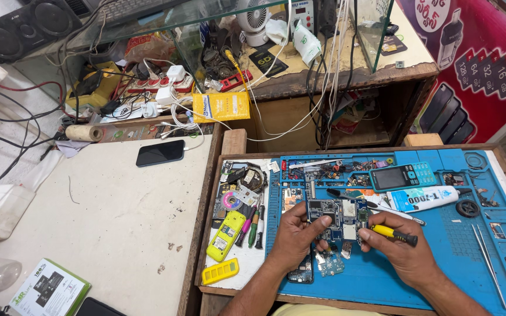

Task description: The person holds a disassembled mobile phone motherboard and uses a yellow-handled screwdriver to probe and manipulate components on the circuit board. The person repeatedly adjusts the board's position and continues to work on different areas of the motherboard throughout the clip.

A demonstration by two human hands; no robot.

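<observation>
Centrally, on blue repair mat: left hand pinches phone circuit board at its left edge, fingers curled. Right hand grips yellow-handled screwdriver, tip at board's right edge. Teal keypad phone lies behind.

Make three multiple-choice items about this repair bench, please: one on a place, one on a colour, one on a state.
1. Where does the circuit board lie?
A. on the blue mat
B. on the white counter
C. inside the glass case

2. What colour is the handle of the screwdriver?
A. red
B. yellow and black
C. green

3. What is the left hand doing?
A. resting off the mat
B. holding the smartphone
C. steadying the board

Answers: 1 A, the board sits on the mat; 2 B, seen in the right hand; 3 C, its fingers press the board.
</observation>
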